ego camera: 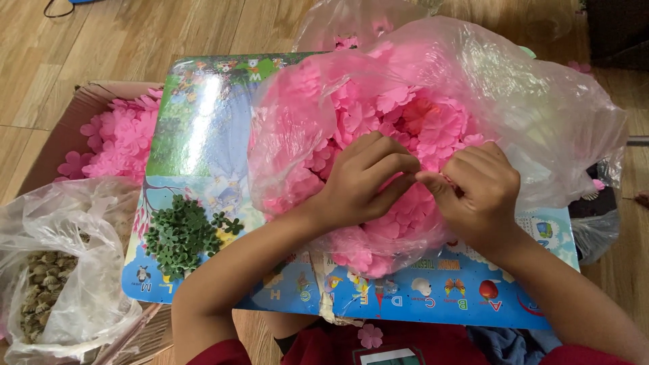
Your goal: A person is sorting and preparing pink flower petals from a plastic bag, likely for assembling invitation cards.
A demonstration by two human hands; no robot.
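A clear plastic bag (541,101) full of pink fabric flower petals (419,115) lies on a colourful picture board (203,128) across my lap. My left hand (368,179) rests in the bag's mouth, thumb and fingers pinched on a pink petal. My right hand (480,192) meets it fingertip to fingertip, also pinching the pink petals at the same spot. What exactly sits between the fingertips is hidden by the fingers.
A pile of small green leaf pieces (182,233) lies on the board's left part. A cardboard box (81,101) holds more pink petals (122,138). A second plastic bag (74,270) with brownish pieces sits at the lower left. Wooden floor (101,40) surrounds everything.
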